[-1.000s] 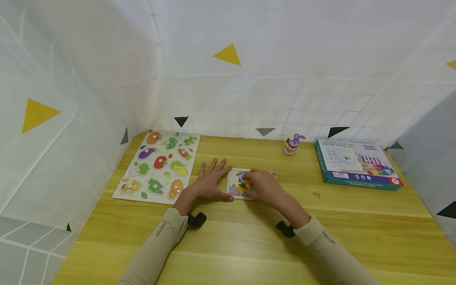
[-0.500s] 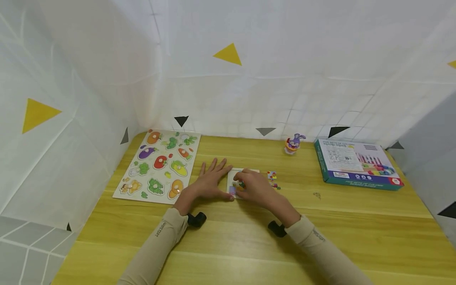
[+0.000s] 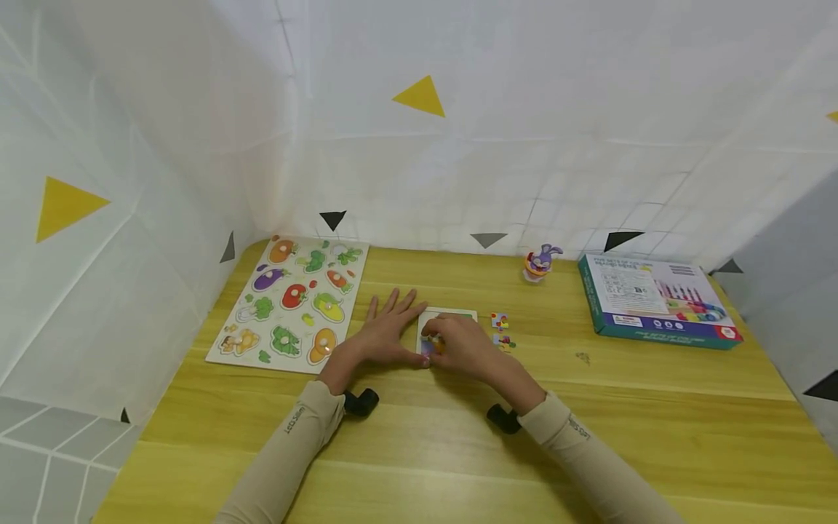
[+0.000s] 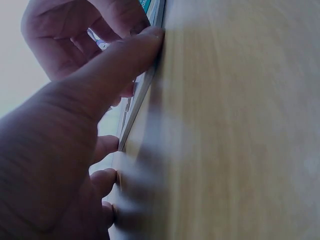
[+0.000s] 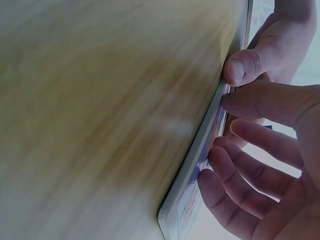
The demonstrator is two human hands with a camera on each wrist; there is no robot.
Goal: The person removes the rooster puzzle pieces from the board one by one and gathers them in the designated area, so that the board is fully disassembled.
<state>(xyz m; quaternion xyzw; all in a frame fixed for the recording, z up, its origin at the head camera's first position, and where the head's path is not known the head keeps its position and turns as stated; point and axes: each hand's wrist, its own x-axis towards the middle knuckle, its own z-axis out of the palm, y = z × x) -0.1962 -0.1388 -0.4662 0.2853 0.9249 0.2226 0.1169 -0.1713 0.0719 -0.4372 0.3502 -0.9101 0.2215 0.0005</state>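
In the head view a small jigsaw puzzle tray (image 3: 448, 309) lies flat at the middle of the table. My left hand (image 3: 386, 338) is spread at its left side, thumb and index finger touching its left corners. My right hand (image 3: 463, 346) is bent over the tray, thumb and fingertips around an orange-yellow puzzle piece (image 3: 439, 344) near its left end. The hand hides most of that piece and much of the tray. In the right wrist view my fingertips meet the tray's colourful surface, close to the left thumb (image 5: 245, 67). Loose puzzle pieces (image 3: 500, 321) lie just right of the tray.
A vegetable peg puzzle board (image 3: 308, 318) lies at the left. Toward the back stands a purple rabbit figurine (image 3: 540, 263). A teal-edged box (image 3: 657, 302) rests at the right. White sheeting (image 3: 419, 189) rises behind the table (image 3: 419, 451).
My right hand has moved left over the tray, uncovering loose pieces at the tray's right. The multicoloured piece under its fingers shifted left with it. My left hand has stayed in place.
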